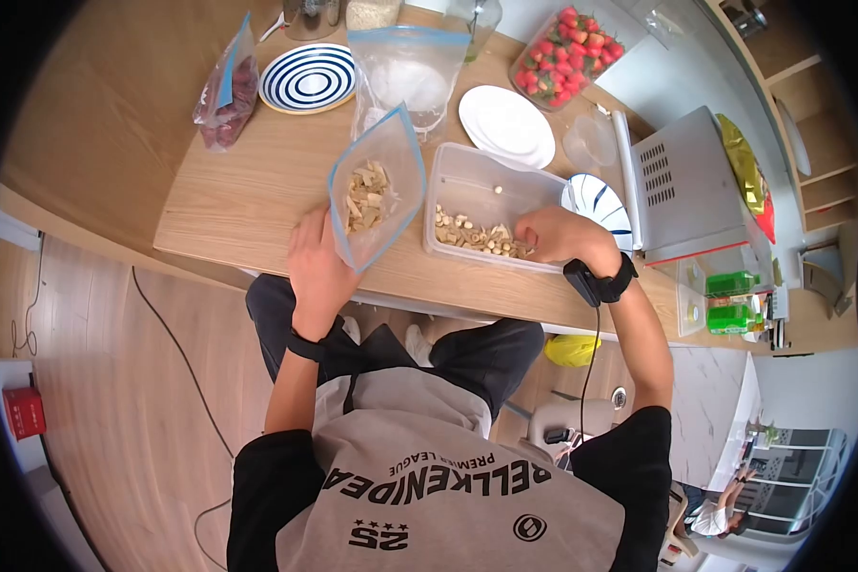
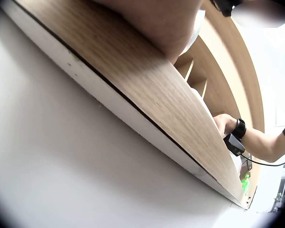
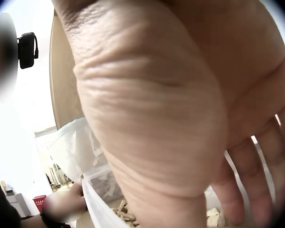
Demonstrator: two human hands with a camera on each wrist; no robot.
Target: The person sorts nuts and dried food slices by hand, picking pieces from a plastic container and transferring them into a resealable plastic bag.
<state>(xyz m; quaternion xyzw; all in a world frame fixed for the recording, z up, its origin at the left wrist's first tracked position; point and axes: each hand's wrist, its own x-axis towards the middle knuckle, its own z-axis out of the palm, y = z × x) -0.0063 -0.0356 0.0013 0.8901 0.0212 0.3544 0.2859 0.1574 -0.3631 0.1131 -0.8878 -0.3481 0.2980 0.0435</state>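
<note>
A wooden counter spans the view, with a gray vented appliance on its right side. In front of the person, the clear plastic container holds pale dried pieces, mostly along its near side. Just left of it, the blue-edged zip bag stands tilted with its mouth open, and similar pieces lie inside. Behind them are a tub of strawberries, a clear zip bag with white contents, white plates and a blue-ringed plate; a bag of dark red contents is at the far left. The 2 hands work at the front: the left hand grips the blue-edged zip bag at its near left edge; the right hand reaches into the container, open, its fingers spaced apart and its thumb away from them, at the pieces.
</note>
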